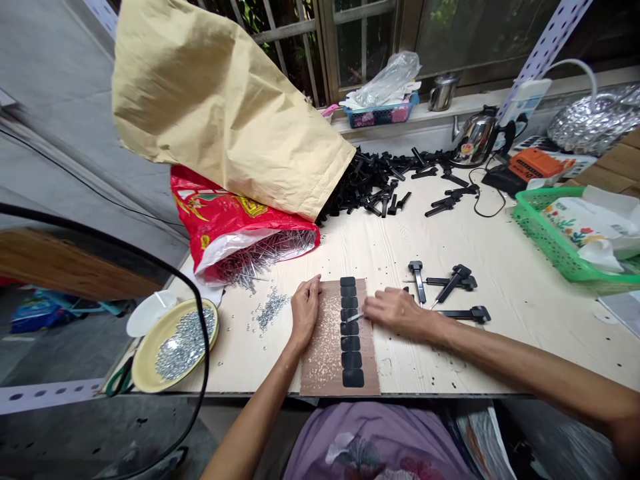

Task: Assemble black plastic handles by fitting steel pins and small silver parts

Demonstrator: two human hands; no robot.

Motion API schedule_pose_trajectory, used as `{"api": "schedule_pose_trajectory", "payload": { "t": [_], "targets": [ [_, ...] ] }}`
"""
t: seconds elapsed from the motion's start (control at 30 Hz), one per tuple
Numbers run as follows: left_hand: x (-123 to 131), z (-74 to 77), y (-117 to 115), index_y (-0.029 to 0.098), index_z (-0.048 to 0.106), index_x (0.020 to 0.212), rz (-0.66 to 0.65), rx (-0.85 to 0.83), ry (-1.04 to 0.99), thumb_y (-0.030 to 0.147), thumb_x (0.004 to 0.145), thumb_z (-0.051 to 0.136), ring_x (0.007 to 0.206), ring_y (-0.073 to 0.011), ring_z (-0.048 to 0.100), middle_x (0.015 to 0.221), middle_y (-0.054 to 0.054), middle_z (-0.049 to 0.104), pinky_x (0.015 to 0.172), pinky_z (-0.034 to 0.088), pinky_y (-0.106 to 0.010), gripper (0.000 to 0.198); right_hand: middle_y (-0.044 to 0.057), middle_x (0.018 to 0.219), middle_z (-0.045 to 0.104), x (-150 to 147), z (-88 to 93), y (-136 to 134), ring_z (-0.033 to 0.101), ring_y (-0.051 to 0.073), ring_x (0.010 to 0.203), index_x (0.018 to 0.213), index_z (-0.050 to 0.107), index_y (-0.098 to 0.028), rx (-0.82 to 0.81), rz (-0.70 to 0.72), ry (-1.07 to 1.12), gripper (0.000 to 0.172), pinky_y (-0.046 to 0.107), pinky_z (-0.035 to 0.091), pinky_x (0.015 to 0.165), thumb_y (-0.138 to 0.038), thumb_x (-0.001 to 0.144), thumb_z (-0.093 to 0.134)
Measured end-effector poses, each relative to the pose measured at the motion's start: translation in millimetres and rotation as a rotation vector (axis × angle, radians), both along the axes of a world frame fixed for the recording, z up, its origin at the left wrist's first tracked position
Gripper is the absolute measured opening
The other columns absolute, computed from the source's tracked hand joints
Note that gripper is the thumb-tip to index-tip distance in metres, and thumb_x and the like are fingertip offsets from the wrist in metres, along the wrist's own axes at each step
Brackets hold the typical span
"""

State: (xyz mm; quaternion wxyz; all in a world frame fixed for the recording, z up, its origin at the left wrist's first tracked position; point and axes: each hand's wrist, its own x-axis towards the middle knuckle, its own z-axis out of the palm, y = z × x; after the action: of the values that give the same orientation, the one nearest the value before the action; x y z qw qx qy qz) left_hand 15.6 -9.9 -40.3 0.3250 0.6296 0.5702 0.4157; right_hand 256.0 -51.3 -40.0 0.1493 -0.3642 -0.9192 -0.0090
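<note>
Board (320,363): left hand (305,310), right hand (393,312), nail (355,318)

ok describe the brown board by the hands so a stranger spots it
Start at the pale wooden table and go to its near edge, in the middle. The brown board lies flat there, the left hand on its left edge. Nothing else carries a column of black pads and pale specks.

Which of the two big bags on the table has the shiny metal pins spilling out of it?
The red bag, lying under the tan paper sack. The tan sack spills black plastic parts instead.
</note>
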Motion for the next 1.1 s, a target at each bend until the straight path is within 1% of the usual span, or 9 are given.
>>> {"api": "schedule_pose_trajectory", "payload": {
  "t": [0.07, 0.2, 0.33, 0.47, 0.6, 0.63, 0.77, 0.93, 1.1],
  "targets": [
    [0.0, -2.4, 1.0, 0.016, 0.066, 0.109, 0.021, -0.003, 0.011, 0.041, 0.090, 0.042, 0.092, -0.0183, 0.061, 0.097, -0.007, 0.068, 0.088, 0.043, -0.032, 0.039, 0.001, 0.078, 0.060, -0.9, 2.1, -2.3, 0.048, 0.011, 0.066, 0.091, 0.058, -0.017, 0.006, 0.003, 0.007, 0.026, 0.026, 0.035, 0.059, -0.020, 0.097, 0.033],
    [0.3, -2.7, 0.5, 0.016, 0.065, 0.110, 0.019, 0.006, 0.034, 0.041, 0.090, 0.042, 0.092, -0.0183, 0.062, 0.097, -0.006, 0.068, 0.088, 0.044, -0.032, 0.040, 0.001, 0.068, 0.055, -4.3, 2.6, -7.7, 0.044, 0.010, 0.058, 0.083, 0.057, -0.014, 0.004, -0.247, 0.089, 0.030, 0.024, 0.033, 0.052, -0.020, 0.097, 0.032],
    [1.4, -1.1, -0.8, 0.017, 0.066, 0.109, 0.006, 0.023, 0.048, 0.041, 0.090, 0.042, 0.092, -0.0182, 0.062, 0.097, -0.006, 0.068, 0.086, 0.045, -0.032, 0.039, 0.001, 0.075, 0.058, -4.7, -0.2, -14.1, 0.045, 0.010, 0.064, 0.086, 0.057, -0.017, 0.038, 0.205, 0.050, 0.024, 0.024, 0.034, 0.055, -0.017, 0.096, 0.035],
    [2.3, -1.7, -1.1, 0.017, 0.066, 0.108, 0.027, 0.025, 0.065, 0.042, 0.090, 0.042, 0.090, -0.0186, 0.062, 0.099, -0.006, 0.068, 0.085, 0.045, -0.032, 0.039, 0.001, 0.067, 0.054, 3.1, 2.7, 4.8, 0.040, 0.009, 0.057, 0.083, 0.057, -0.014, 0.028, -0.210, 0.113, 0.031, 0.023, 0.030, 0.051, -0.017, 0.097, 0.029],
    [2.9, -1.8, -1.5, 0.018, 0.067, 0.108, 0.010, 0.016, 0.075, 0.041, 0.090, 0.042, 0.095, -0.0191, 0.062, 0.103, -0.007, 0.068, 0.086, 0.045, -0.032, 0.038, -0.001, 0.073, 0.056, 3.7, 0.1, 6.1, 0.043, 0.009, 0.063, 0.084, 0.056, -0.016, 0.018, 0.161, 0.031, 0.028, 0.023, 0.032, 0.056, -0.018, 0.097, 0.031],
    [3.0, -1.8, -1.5, 0.018, 0.067, 0.108, 0.012, 0.018, 0.075, 0.041, 0.090, 0.042, 0.095, -0.0190, 0.062, 0.104, -0.007, 0.068, 0.086, 0.045, -0.032, 0.038, -0.001, 0.074, 0.056, 3.6, -1.0, 5.1, 0.043, 0.009, 0.064, 0.086, 0.056, -0.017, 0.011, 0.169, 0.031, 0.028, 0.023, 0.032, 0.056, -0.019, 0.098, 0.031],
    [3.4, -2.2, -0.8, 0.018, 0.067, 0.108, 0.018, 0.025, 0.083, 0.041, 0.090, 0.041, 0.091, -0.0186, 0.062, 0.103, -0.007, 0.068, 0.085, 0.045, -0.032, 0.039, 0.001, 0.076, 0.057, 8.7, -1.6, 19.2, 0.044, 0.009, 0.064, 0.085, 0.058, -0.015, 0.009, -0.127, 0.093, 0.033, 0.025, 0.030, 0.056, -0.028, 0.099, 0.032],
    [3.7, -2.5, -0.9, 0.018, 0.067, 0.106, 0.021, 0.031, 0.084, 0.041, 0.090, 0.042, 0.093, -0.0189, 0.062, 0.102, -0.006, 0.068, 0.085, 0.045, -0.032, 0.038, 0.003, 0.076, 0.058, 8.4, -2.6, 29.6, 0.045, 0.010, 0.064, 0.085, 0.060, -0.015, 0.025, -0.177, 0.099, 0.035, 0.026, 0.029, 0.056, -0.028, 0.099, 0.031],
    [3.9, -3.2, -0.9, 0.018, 0.067, 0.105, 0.015, 0.032, 0.080, 0.041, 0.090, 0.042, 0.087, -0.0179, 0.062, 0.098, -0.006, 0.068, 0.082, 0.045, -0.031, 0.037, 0.001, 0.079, 0.060, -0.2, -4.4, -6.7, 0.045, 0.011, 0.065, 0.089, 0.059, -0.018, 0.048, 0.140, 0.021, 0.030, 0.026, 0.031, 0.057, -0.018, 0.098, 0.030]
  ]
}}
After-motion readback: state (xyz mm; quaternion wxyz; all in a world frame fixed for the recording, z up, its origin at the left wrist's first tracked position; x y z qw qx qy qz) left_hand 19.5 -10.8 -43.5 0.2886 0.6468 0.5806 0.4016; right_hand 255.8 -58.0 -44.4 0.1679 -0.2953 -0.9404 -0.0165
